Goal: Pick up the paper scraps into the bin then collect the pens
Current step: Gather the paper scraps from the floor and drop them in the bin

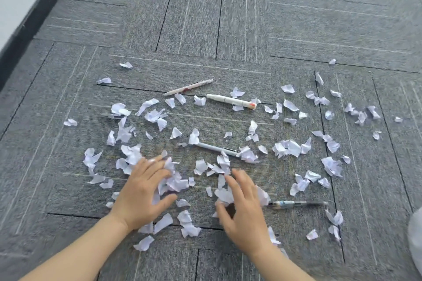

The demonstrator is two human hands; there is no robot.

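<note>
— Hands?
— Left hand (142, 198) and right hand (245, 214) low over grey carpet-tile floor (228, 18), fingers spread apart, cupping small torn white paper scraps (175, 181) near centre.
— Pens?
— Slim white pen (188, 87) far, thick white marker pen (231, 101) beside it, grey pen (217, 149) mid-scatter, clear-barrelled pen (296, 204) just right of right hand.

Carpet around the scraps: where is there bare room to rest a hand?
Bare: the carpet beyond the far thin pen, and the strip along the dark baseboard. Crowded: around the left hand, right hand, and the middle grey pen.
</note>
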